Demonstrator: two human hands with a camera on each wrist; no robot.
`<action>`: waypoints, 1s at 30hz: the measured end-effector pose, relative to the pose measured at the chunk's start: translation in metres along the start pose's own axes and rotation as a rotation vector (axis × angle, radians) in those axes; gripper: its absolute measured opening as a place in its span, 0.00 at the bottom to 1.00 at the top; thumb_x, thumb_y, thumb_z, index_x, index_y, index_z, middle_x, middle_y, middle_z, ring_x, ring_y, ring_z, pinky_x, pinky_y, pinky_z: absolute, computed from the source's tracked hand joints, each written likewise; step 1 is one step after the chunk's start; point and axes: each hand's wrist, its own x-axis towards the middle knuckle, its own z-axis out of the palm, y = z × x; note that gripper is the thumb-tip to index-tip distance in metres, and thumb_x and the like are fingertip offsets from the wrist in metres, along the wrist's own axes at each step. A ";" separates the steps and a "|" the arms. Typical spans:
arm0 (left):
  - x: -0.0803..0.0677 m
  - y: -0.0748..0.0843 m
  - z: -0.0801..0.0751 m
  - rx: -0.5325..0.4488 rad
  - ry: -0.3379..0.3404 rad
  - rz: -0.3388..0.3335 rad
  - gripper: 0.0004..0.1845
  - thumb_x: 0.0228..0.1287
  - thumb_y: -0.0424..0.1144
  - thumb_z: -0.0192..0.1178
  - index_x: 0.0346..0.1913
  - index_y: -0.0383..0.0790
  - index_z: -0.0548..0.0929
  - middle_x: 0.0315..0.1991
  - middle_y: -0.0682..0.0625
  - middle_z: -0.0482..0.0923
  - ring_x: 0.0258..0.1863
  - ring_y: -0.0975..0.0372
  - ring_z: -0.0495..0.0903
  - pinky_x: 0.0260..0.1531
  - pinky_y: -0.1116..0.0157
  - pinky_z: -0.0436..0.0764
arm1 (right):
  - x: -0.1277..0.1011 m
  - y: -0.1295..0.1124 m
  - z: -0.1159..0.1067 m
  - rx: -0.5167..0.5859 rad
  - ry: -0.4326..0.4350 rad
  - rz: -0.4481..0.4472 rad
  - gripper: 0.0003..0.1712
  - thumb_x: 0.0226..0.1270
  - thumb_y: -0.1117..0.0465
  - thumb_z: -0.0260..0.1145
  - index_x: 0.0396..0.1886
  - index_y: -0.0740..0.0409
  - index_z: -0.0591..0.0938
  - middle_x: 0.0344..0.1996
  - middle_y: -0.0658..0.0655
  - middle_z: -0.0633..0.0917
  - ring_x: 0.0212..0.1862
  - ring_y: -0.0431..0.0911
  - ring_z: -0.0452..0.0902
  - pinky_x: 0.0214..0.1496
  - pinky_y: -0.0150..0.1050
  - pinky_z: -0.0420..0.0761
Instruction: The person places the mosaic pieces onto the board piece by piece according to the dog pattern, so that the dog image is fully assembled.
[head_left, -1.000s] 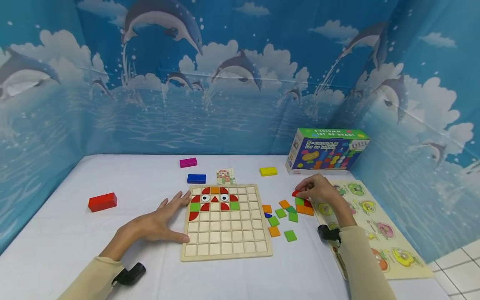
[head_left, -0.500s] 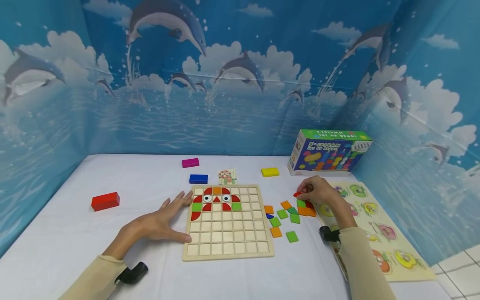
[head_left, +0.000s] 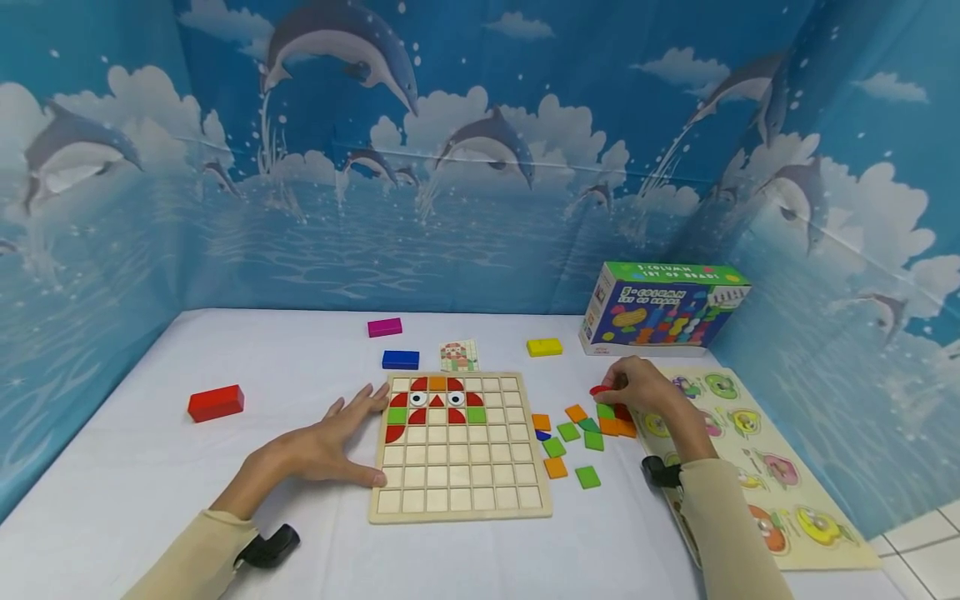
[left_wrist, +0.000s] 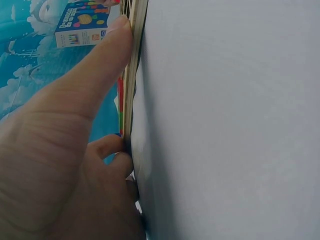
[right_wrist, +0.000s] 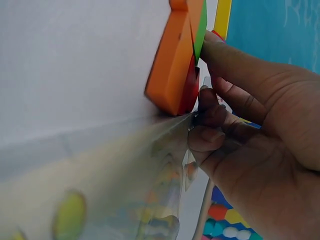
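A wooden grid board (head_left: pixel 461 479) lies on the white table, its upper left squares filled with red, green and orange tiles and two eye pieces. Along its left edge my left hand (head_left: pixel 318 446) is spread, thumb and fingertips touching the frame; the left wrist view shows the thumb (left_wrist: pixel 107 52) straight against the rim. To the right, my right hand (head_left: pixel 648 396) pinches a red tile (head_left: pixel 598 390) with a rounded edge. Below that hand, green, orange and red tiles lie close together; the right wrist view shows an orange tile (right_wrist: pixel 172 65) near the fingers.
Loose tiles (head_left: pixel 588 477) lie between board and right hand. A fruit puzzle board (head_left: pixel 810 542) sits under the right forearm, a bead-set box (head_left: pixel 663 312) behind. A picture card (head_left: pixel 459 356) and red (head_left: pixel 216 403), blue (head_left: pixel 401 360), magenta (head_left: pixel 385 327) and yellow (head_left: pixel 544 347) blocks stand around.
The whole head view has shifted slightly, moving everything a little to the right. Both hands keep nearly the same places; the right hand stays at the red tile.
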 end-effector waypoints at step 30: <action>-0.001 0.003 -0.001 -0.006 -0.006 -0.035 0.72 0.52 0.60 0.83 0.90 0.54 0.43 0.89 0.38 0.34 0.86 0.35 0.32 0.79 0.28 0.38 | -0.007 -0.078 0.035 0.301 -0.086 -0.394 0.06 0.74 0.66 0.73 0.39 0.64 0.83 0.29 0.59 0.89 0.31 0.55 0.80 0.31 0.34 0.76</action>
